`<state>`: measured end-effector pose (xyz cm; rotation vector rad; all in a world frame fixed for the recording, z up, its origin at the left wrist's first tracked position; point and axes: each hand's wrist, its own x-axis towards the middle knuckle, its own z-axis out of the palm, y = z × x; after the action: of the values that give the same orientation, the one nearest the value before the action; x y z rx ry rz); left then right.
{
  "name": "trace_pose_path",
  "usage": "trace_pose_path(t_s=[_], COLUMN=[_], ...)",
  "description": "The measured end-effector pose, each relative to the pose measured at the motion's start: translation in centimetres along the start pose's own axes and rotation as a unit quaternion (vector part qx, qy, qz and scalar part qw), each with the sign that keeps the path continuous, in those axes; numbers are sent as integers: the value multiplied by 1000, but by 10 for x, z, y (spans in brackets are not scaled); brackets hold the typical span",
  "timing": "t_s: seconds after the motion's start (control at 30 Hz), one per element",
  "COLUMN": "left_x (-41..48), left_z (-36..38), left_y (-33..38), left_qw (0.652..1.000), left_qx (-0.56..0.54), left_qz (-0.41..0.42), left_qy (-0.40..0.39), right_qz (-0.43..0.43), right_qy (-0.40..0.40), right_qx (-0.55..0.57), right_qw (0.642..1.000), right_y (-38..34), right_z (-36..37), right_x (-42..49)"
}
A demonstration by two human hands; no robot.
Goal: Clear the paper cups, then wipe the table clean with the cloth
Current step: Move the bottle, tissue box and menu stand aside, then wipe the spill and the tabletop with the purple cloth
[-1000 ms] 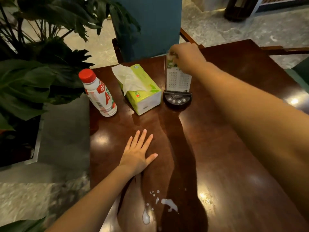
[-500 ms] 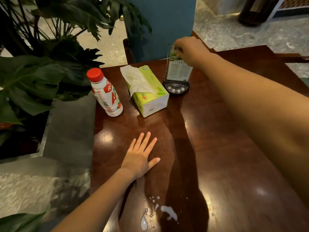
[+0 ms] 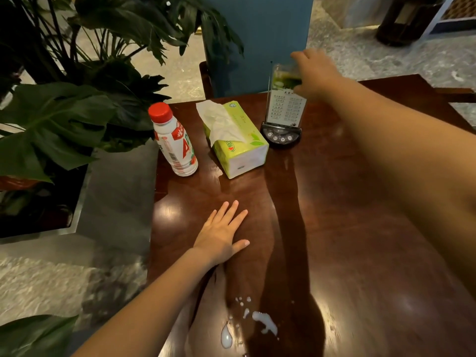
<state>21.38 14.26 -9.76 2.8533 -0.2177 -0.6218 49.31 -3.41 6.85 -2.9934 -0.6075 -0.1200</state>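
Left hand: your left hand [image 3: 223, 234] lies flat on the table [image 3: 360, 240], palm down, fingers spread wide. It holds nothing.
Right hand: your right hand [image 3: 315, 73] reaches far across to the top of the menu stand [image 3: 284, 109]. It is blurry, so you cannot tell if the fingers grip the stand or only touch it.
Menu stand: it stands upright at the far side of the table, in a black base with small round buttons, just beside the tissue box [image 3: 237, 140].
Tissue box: green and white, with a tissue sticking up out of the top.
Bottle: a white bottle [image 3: 173, 140] with a red cap stands to the left of the tissue box, near the table edge.
Spill: white drops and a small white puddle [image 3: 265, 323] sit on the near part of the table (close to your left arm).
Paper cups: no cup shows in this view.
Cloth: no cloth shows either.
Plant: big dark green leaves [image 3: 64, 119] fill the left side, next to the table.
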Motion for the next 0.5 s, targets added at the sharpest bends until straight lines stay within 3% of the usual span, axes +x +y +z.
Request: trace_pose_path(t_s=[0.2, 0.37, 0.5], left_x=[-28, -106, -185], left_z=[-7, 18, 61], left_y=[-8, -8, 7], left_qw=[995, 976, 964], left_qx=[-78, -165, -198], left_qz=[-29, -65, -102], left_qy=[57, 124, 146], right_qz=[-28, -65, -61], right_qy=[36, -29, -127], right_qx=[108, 177, 233], right_qw=[993, 982, 962], right_y=[-16, -50, -86], right_z=[-8, 28, 52], right_x=[-73, -213, -347])
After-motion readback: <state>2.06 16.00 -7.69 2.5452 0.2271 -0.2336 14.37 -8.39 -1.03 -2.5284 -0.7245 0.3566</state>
